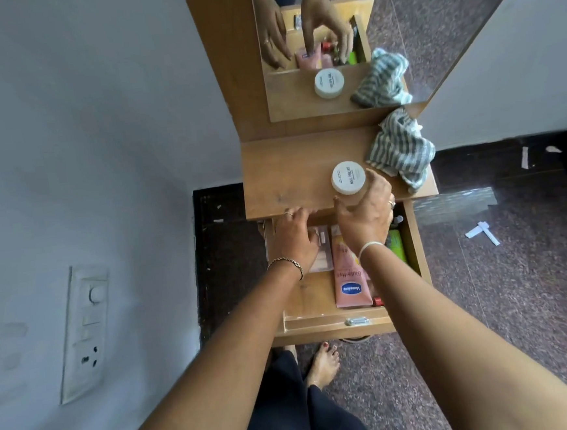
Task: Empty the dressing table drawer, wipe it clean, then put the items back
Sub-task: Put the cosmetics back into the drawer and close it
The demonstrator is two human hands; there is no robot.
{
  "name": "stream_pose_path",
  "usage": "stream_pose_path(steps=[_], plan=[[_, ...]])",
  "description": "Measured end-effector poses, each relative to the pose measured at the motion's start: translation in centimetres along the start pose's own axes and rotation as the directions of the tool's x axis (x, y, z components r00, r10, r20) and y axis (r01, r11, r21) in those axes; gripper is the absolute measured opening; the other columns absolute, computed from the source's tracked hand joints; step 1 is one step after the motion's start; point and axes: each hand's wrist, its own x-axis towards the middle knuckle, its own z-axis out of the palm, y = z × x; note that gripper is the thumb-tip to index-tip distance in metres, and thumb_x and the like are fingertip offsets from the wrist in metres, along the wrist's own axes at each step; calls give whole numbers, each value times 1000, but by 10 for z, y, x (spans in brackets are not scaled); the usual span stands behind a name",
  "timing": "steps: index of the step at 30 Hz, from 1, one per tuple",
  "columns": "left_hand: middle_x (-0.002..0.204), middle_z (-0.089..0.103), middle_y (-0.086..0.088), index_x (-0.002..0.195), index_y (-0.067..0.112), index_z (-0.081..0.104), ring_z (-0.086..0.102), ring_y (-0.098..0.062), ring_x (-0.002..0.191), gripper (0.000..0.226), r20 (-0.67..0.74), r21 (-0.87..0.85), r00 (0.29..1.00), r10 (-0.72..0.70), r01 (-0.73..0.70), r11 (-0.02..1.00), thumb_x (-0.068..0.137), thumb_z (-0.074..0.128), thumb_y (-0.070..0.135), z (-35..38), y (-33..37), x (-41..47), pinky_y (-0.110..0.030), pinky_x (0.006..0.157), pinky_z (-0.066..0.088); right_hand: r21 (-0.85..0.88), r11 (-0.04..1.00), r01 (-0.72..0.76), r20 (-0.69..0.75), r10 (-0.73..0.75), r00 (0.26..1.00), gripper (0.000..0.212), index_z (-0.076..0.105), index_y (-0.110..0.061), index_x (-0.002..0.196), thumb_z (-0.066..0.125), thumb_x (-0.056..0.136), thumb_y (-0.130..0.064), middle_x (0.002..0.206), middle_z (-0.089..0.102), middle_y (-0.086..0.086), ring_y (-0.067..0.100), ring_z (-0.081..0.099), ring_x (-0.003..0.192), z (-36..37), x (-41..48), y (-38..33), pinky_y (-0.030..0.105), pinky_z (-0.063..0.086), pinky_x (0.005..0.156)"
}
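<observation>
The wooden drawer [331, 326] of the dressing table stands pulled out. In it lie a pink Vaseline tube [350, 289], a pale pink flat box [323, 261], a green item [395, 244] and a small red item [378, 301]. My left hand [294, 237] reaches into the back left of the drawer over the pale box, its fingertips hidden under the tabletop edge. My right hand [365, 217] hovers over the back of the drawer with fingers spread, holding nothing. A white-lidded nail polish jar [348, 177] and a striped cloth [401, 151] sit on the tabletop.
A tall mirror [430, 33] behind the tabletop reflects both hands and the drawer. A white wall with a switch panel [86, 328] is close on the left. Paper scraps [482, 233] lie on the speckled floor at right. My feet [322, 364] stand below the drawer front.
</observation>
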Motion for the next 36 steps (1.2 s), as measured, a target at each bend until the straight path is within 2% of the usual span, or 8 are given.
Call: stream_pose_path(steps=[3, 9, 15, 19, 25, 30, 33, 36], plan=[[130, 50, -9, 123, 15, 55, 44, -27, 123, 36, 2, 28, 1000, -7, 7, 1000, 87, 58, 12, -2, -2, 12, -36, 105, 38, -41, 999, 27, 122, -22, 992, 77, 38, -16, 143, 75, 77, -27, 149, 36, 0, 22, 38, 134, 4, 23, 0, 36, 32, 108], [133, 46, -7, 126, 19, 53, 38, -26, 126, 39, 11, 64, 1000, -25, 24, 998, 87, 58, 13, 0, -10, 22, -36, 106, 37, -144, 990, 9, 164, 15, 986, 87, 30, -17, 148, 75, 76, -34, 150, 36, 1, 29, 35, 134, 12, 43, 2, 41, 34, 107], [136, 45, -7, 125, 19, 54, 35, -26, 129, 36, 3, 51, 999, -41, 41, 998, 89, 54, 13, 0, -10, 26, -36, 106, 37, -161, 987, 1, 179, 28, 983, 84, 32, -16, 148, 74, 77, -34, 147, 40, 6, 32, 36, 131, 13, 49, 6, 41, 34, 106], [135, 45, -8, 125, 18, 54, 36, -26, 128, 36, 6, 38, 1000, -28, 28, 999, 89, 53, 12, -2, -11, 25, -35, 108, 35, -127, 991, 30, 176, -7, 984, 74, 42, -17, 140, 75, 76, -34, 138, 49, 4, 28, 41, 128, 11, 51, 9, 37, 34, 104], [132, 48, -9, 120, 17, 59, 43, -24, 124, 34, -37, -84, 997, -65, 61, 995, 88, 53, 7, -3, -16, 7, -37, 104, 40, -51, 997, 54, 141, -47, 989, 67, 50, -20, 128, 78, 71, -38, 125, 57, 2, 25, 49, 118, -4, 34, 10, 33, 39, 96], [126, 53, -5, 117, 17, 60, 51, -19, 116, 33, -54, -209, 987, -149, 134, 969, 87, 54, 6, -2, -24, -20, -30, 101, 43, 2, 996, 85, 143, -84, 986, 62, 53, -20, 125, 78, 71, -39, 122, 59, -1, 22, 53, 114, -20, -8, 22, 26, 38, 94], [120, 61, -4, 116, 17, 62, 59, -13, 101, 28, -10, -377, 958, -286, 262, 889, 88, 57, 12, 2, -23, -37, -26, 91, 49, 12, 993, 118, 173, -118, 978, 64, 54, -20, 126, 79, 71, -38, 122, 59, -1, 20, 53, 114, -26, -43, 35, 28, 41, 96], [112, 68, -5, 113, 13, 65, 60, -10, 91, 24, 105, -501, 926, -363, 365, 785, 90, 60, 19, 9, -19, -51, -22, 83, 49, 31, 990, 139, 253, -143, 957, 65, 54, -19, 126, 81, 70, -36, 122, 57, 0, 17, 52, 114, -25, -75, 48, 22, 37, 96]])
